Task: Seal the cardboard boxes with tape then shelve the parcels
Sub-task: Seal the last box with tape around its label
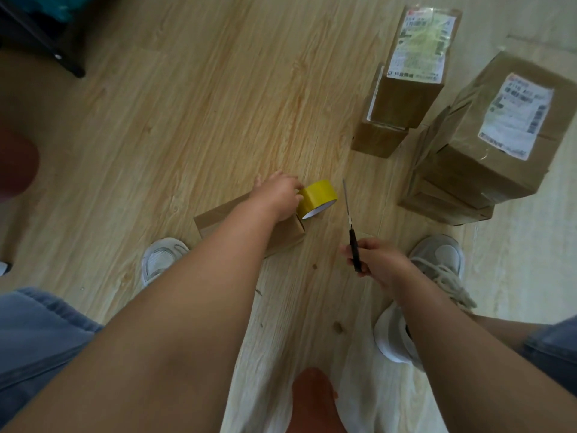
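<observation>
Two stacks of labelled parcels, a far stack (415, 73) and a near stack (487, 145), are being kept on the wooden floor (187, 104) at the right, well apart from the work. A small cardboard box (218, 220) is lying on the floor between two pale shoes (162, 257), and it is being largely covered by the left forearm; its visible length is running left to right across the view. A yellow tape roll (318, 196) is being gripped at the box's right end by the left hand (278, 195), fingers curled round it, its open core facing the person. Black-handled scissors (351, 226) are being held by the right hand (381, 260), fingers wrapped round the handles, blades together and pointing away from the person.
</observation>
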The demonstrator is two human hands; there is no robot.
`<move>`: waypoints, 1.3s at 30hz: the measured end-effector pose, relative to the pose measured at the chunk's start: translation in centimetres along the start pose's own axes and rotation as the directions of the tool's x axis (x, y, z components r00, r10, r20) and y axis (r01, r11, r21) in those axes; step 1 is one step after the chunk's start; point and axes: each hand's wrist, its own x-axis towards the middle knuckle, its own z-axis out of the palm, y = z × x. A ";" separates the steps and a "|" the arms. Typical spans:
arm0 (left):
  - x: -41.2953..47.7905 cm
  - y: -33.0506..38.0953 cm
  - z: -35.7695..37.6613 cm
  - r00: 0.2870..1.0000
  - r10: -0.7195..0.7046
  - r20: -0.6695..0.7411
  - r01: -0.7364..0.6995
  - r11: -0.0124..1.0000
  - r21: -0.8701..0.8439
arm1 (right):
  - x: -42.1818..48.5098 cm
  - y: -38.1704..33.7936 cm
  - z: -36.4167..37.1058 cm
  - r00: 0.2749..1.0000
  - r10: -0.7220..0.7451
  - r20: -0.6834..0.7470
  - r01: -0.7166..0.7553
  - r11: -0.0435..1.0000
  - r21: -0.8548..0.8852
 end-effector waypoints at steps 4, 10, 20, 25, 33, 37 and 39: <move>1.4 0.4 -0.6 0.993 -0.069 0.097 0.074 0.996 -0.049 | 0.6 0.5 -0.1 0.999 0.017 0.034 -0.018 1.000 0.022; 3.1 -0.7 0.4 0.984 -0.163 0.073 0.179 0.892 -0.415 | 0.8 2.1 -1.8 0.973 0.060 0.224 -0.072 0.996 0.046; 2.8 -0.5 0.6 0.970 -0.242 -0.006 0.191 0.779 -0.598 | 1.1 0.7 -2.3 0.883 0.104 0.458 0.006 0.972 -0.233; 2.9 -0.5 0.5 0.970 -0.239 0.044 0.210 0.732 -0.649 | 1.8 -1.9 -1.7 0.883 0.106 0.457 0.082 0.925 -0.372; 3.0 -0.3 0.5 0.950 -0.281 0.137 0.290 0.634 -0.717 | 2.7 -4.3 -0.8 0.891 0.122 0.436 0.119 0.866 -0.486; 2.2 0.5 -0.7 0.957 -0.240 0.163 0.279 0.599 -0.750 | 3.2 -5.1 -0.6 0.893 0.100 0.439 0.154 0.848 -0.508; 1.9 0.6 -0.8 0.958 -0.232 0.168 0.275 0.587 -0.762 | 3.5 -5.3 -0.6 0.905 0.091 0.416 0.161 0.832 -0.532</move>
